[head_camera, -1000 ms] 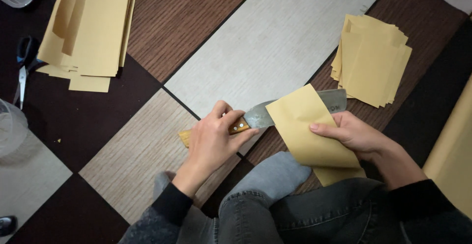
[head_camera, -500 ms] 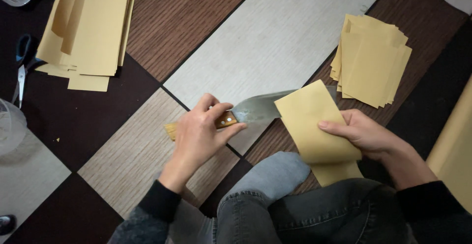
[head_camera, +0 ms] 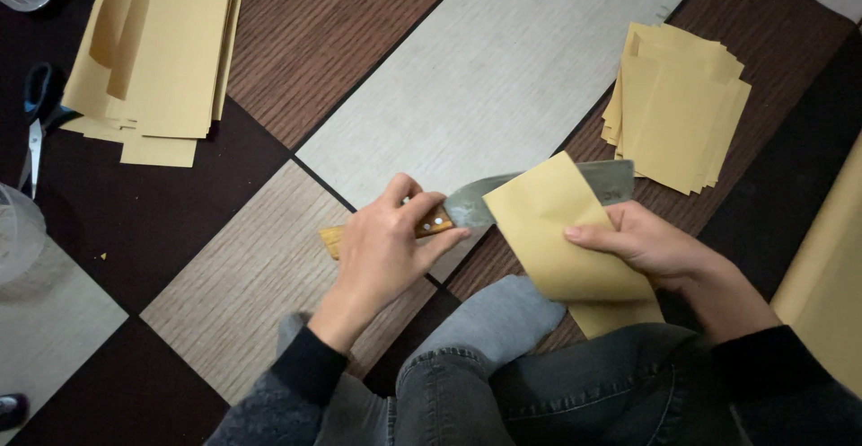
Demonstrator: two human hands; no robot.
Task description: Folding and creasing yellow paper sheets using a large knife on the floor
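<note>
Since half a second ago the left hand (head_camera: 382, 247) has carried the broad grey-bladed knife with the riveted wooden handle (head_camera: 539, 193) back toward the right of the frame, so the blade again runs inside the folded sheet of yellow-tan paper (head_camera: 566, 239) and its blunt end shows past the sheet's upper right edge.

By my reading, the step in hand is slitting this sheet along its fold, and the stroke is midway: the blade is seated in the crease but the paper looks uncut along most of its length (the fold line itself is hidden under the sheet, so this is hard to be sure of). The next move calls for a steady pull of the blade along the crease while the other hand keeps the paper taut and flat.

The left hand's fingers are wrapped tight around the handle just left of centre. The right hand (head_camera: 651, 248) pinches the sheet, thumb on top and fingers beneath, at centre right, above the lap in dark jeans (head_camera: 557, 392).

The sheet is plain, matte and smooth, roughly rectangular, tilted with one corner toward the top of the frame. A small stack of cut yellow-tan sheets (head_camera: 678, 105) lies at upper right on the brown and grey patterned floor (head_camera: 467, 78); a larger pile of long yellow-tan sheets (head_camera: 157, 60) sits at upper left, with blue-handled scissors (head_camera: 38, 127) beside it.
</note>
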